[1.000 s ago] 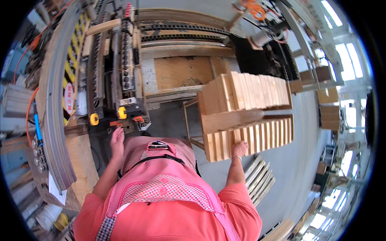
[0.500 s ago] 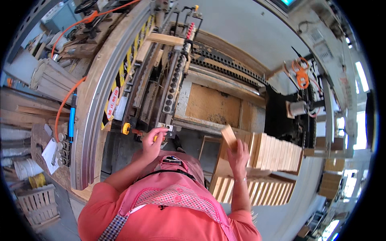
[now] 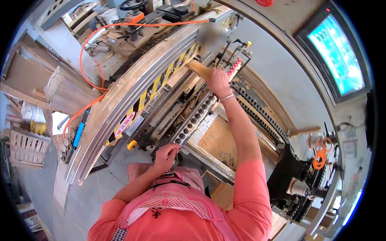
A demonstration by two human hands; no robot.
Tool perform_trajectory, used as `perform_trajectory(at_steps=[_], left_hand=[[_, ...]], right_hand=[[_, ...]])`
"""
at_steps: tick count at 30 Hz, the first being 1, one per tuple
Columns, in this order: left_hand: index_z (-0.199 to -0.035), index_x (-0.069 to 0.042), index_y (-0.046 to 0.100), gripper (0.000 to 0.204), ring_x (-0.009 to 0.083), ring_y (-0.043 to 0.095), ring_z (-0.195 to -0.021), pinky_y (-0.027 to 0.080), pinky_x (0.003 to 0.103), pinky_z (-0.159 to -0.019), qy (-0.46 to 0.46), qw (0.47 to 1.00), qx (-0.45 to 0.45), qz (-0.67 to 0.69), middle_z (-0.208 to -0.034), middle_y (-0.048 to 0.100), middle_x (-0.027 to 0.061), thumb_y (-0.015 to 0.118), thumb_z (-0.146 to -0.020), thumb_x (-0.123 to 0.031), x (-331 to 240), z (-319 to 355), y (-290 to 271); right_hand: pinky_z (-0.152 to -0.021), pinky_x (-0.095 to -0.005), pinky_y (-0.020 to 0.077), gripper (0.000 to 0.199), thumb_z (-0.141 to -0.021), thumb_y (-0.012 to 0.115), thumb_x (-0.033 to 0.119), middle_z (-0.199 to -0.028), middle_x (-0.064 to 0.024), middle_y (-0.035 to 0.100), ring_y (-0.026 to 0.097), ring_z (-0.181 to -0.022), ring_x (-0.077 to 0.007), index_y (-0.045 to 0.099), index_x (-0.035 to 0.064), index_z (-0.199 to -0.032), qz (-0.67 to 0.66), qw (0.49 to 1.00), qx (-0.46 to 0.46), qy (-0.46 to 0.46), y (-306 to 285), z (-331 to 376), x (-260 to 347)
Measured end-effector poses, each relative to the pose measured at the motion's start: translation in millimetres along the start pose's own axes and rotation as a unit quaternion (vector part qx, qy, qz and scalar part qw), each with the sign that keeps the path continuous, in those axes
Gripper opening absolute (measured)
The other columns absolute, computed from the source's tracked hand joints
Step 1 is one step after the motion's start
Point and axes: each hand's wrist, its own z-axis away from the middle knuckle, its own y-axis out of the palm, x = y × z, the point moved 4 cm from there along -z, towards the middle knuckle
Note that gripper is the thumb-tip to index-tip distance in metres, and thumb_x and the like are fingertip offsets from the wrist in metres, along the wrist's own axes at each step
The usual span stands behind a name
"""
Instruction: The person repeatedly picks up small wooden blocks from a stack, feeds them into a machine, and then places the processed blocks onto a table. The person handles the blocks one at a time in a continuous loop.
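My right hand reaches far forward and grips a short flat wooden piece, holding it over the upper part of a long woodworking machine. My left hand stays low near my chest, its fingers curled against the machine's front edge by a row of round drill heads; I cannot tell whether it holds anything. My coral sleeves and a pink checked apron fill the bottom of the view.
A curved metal guard with yellow-black stripes runs along the left of the machine. An orange hose loops over it. A lit monitor hangs upper right. A wooden crate and a white bucket stand at the left.
My right hand has carried the wooden piece from low beside the stack up and forward onto the machine. The view has swung left, and the stacked wooden pieces have left the picture.
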Motion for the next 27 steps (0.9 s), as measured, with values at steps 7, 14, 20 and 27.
perform_trajectory(at_steps=[7,14,20,27], left_hand=[[-0.098,-0.001,0.061,0.018,0.0182,0.063,-0.073,0.048,0.026,-0.065,-0.003,0.999,-0.051,-0.017,-0.088,0.063,0.0121,0.051,-0.083,0.003,5.6,-18.6,-2.7],[-0.11,-0.001,0.056,0.026,0.014,0.059,-0.084,0.047,0.026,-0.071,-0.09,0.987,-0.048,0.127,-0.097,0.06,0.0081,0.056,-0.084,-0.003,14.9,-45.0,5.8],[-0.131,-0.003,0.035,0.06,0.0152,0.053,-0.1,0.042,0.029,-0.087,-0.049,0.98,-0.003,0.191,-0.113,0.053,0.0079,0.065,-0.079,-0.008,25.2,-75.9,23.8],[-0.119,0.001,0.045,0.045,0.0163,0.055,-0.097,0.045,0.03,-0.085,0.004,0.99,0.074,0.122,-0.105,0.057,0.0091,0.065,-0.081,-0.011,17.4,-73.3,28.5]], right_hand=[[-0.074,-0.0374,0.0522,0.033,-0.063,0.07,0.025,-0.088,-0.0157,0.065,0.064,-0.084,-0.0304,0.065,0.0039,-0.087,0.004,0.979,0.195,0.061,25.0,-41.3,-2.2],[-0.066,-0.037,0.0523,0.035,-0.061,0.072,0.028,-0.078,-0.0124,0.065,0.064,-0.075,-0.0277,0.065,0.0048,-0.086,0.002,0.99,0.142,0.013,-22.2,-11.3,-12.3],[-0.061,-0.0306,0.0486,0.039,-0.056,0.079,0.021,-0.07,-0.0115,0.062,0.059,-0.061,-0.0207,0.063,0.0024,-0.085,-0.276,0.914,0.275,-0.11,-65.4,97.4,47.6],[-0.058,-0.0311,0.0465,0.04,-0.055,0.078,0.02,-0.066,-0.0123,0.06,0.057,-0.058,-0.0202,0.062,0.0013,-0.086,-0.294,0.886,0.347,-0.095,-65.4,124.4,69.1]])
